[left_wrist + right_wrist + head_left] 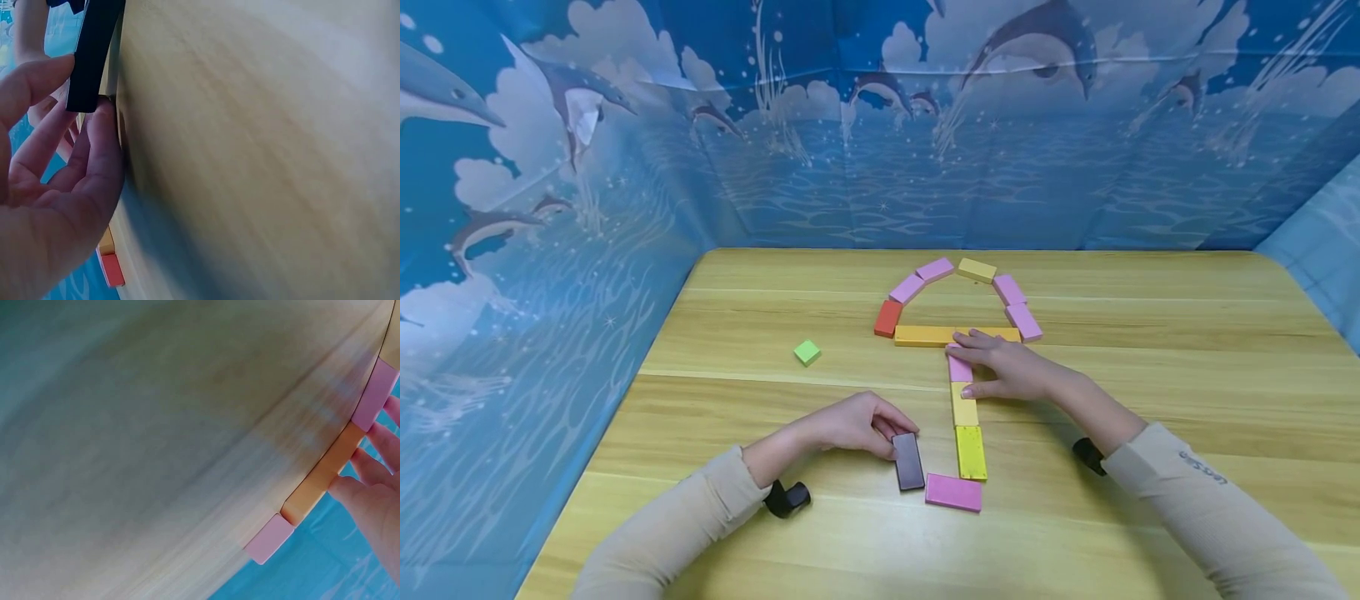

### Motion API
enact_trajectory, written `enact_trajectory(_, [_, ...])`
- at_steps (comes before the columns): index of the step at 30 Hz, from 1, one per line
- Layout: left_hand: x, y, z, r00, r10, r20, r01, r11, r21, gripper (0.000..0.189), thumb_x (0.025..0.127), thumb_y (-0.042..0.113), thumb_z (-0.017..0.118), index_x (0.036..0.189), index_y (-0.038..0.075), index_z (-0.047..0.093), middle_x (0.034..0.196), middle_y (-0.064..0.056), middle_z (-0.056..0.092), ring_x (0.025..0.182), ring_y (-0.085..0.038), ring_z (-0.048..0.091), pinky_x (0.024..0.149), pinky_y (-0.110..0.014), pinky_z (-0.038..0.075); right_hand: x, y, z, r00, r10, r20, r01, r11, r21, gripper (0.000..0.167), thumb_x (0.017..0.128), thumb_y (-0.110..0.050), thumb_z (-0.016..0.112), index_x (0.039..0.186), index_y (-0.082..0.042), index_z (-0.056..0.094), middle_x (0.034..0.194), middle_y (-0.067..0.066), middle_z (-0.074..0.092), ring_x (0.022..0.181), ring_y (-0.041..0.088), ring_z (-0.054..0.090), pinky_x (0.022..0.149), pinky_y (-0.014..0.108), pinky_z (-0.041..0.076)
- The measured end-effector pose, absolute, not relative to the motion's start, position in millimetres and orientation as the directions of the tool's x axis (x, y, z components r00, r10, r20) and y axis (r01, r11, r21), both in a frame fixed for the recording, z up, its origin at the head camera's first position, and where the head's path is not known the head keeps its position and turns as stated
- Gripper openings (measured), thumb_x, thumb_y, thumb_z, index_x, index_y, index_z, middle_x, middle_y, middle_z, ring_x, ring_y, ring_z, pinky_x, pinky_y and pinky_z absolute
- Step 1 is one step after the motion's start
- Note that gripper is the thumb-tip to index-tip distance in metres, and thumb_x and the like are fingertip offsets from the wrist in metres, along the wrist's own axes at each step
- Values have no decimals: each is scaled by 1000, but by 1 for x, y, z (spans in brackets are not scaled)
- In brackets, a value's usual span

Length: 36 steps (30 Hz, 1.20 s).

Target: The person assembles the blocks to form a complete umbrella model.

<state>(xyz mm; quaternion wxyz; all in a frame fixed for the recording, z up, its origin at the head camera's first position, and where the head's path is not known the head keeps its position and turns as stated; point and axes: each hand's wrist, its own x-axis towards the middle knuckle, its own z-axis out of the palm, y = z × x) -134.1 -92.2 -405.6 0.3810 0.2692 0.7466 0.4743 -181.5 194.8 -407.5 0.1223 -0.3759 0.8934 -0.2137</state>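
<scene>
My left hand (850, 423) pinches one end of a dark rectangular block (908, 462) between thumb and fingers. In the left wrist view the dark block (94, 59) appears tilted; whether it touches the table is unclear. My right hand (1018, 371) lies over a column of blocks with its fingers extended. Its fingertips touch or hover by the long orange block (921, 336) and the pink block (959, 367) below it. The thumb is at the pale yellow block (964, 410). Under that lies a bright yellow block (971, 454), with a magenta block (953, 492) at the bottom.
An arch stands above the orange block, made of a red block (887, 318), several pink blocks (935, 269) and a pale yellow block (977, 270). A green block (807, 352) lies apart to the left. Dolphin-print cloth (880, 183) borders the wooden table (1187, 350).
</scene>
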Motion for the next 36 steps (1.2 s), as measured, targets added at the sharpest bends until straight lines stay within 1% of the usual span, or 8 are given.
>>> enact_trajectory(4, [-134, -90, -405, -570, 760, -313, 89, 436, 896, 39, 75, -5, 68, 113, 2, 67, 96, 0, 68, 81, -7, 60, 74, -21, 49, -181, 195, -407, -689, -722, -56, -620, 628, -471, 70, 85, -42, 64, 140, -4, 42, 146, 19, 33, 135, 42, 22, 104, 58, 22])
enact_trajectory(8, [-135, -88, -406, -571, 764, -300, 128, 444, 887, 38, 75, -3, 70, 113, 2, 67, 96, 0, 68, 82, -7, 58, 74, -20, 49, -181, 195, -407, -690, -722, -56, -619, 628, -471, 70, 86, -42, 64, 140, -3, 42, 146, 19, 33, 135, 42, 22, 104, 58, 22])
enact_trajectory(11, [-135, -88, -409, -577, 761, -296, 125, 441, 889, 37, 75, -2, 71, 111, 1, 67, 96, -2, 67, 81, -7, 58, 74, -20, 48, -181, 195, -407, -690, -721, -60, -617, 630, -471, 70, 86, -42, 64, 140, -4, 41, 146, 19, 33, 135, 42, 22, 104, 58, 21])
enact_trajectory(17, [-135, -88, -411, -596, 746, -297, 115, 446, 888, 34, 74, -2, 72, 108, 1, 68, 93, -1, 68, 81, -7, 59, 73, -20, 49, -181, 195, -406, -688, -724, -58, -621, 628, -469, 70, 86, -40, 64, 140, -3, 41, 146, 20, 33, 135, 42, 22, 104, 58, 22])
enact_trajectory(23, [-134, -88, -412, -605, 743, -288, 125, 446, 887, 33, 75, -1, 73, 107, 2, 69, 92, 1, 68, 81, -6, 59, 73, -21, 49, -181, 194, -406, -684, -728, -51, -627, 622, -470, 69, 86, -40, 64, 140, -3, 42, 145, 20, 33, 135, 43, 22, 104, 57, 23])
enact_trajectory(30, [-133, -88, -409, -611, 739, -284, 120, 441, 889, 32, 74, -2, 73, 106, 1, 69, 92, -1, 68, 80, -6, 59, 73, -20, 48, -181, 194, -406, -684, -728, -45, -626, 618, -475, 69, 86, -40, 65, 139, -3, 42, 145, 20, 33, 135, 43, 22, 104, 57, 23])
enact_trajectory(36, [-132, -87, -408, -626, 730, -272, 141, 450, 882, 31, 74, -3, 73, 105, 1, 70, 90, -1, 68, 78, -5, 57, 71, -19, 48, -179, 194, -405, -689, -723, -49, -622, 625, -472, 68, 86, -39, 65, 139, -3, 42, 146, 20, 33, 135, 43, 22, 104, 57, 22])
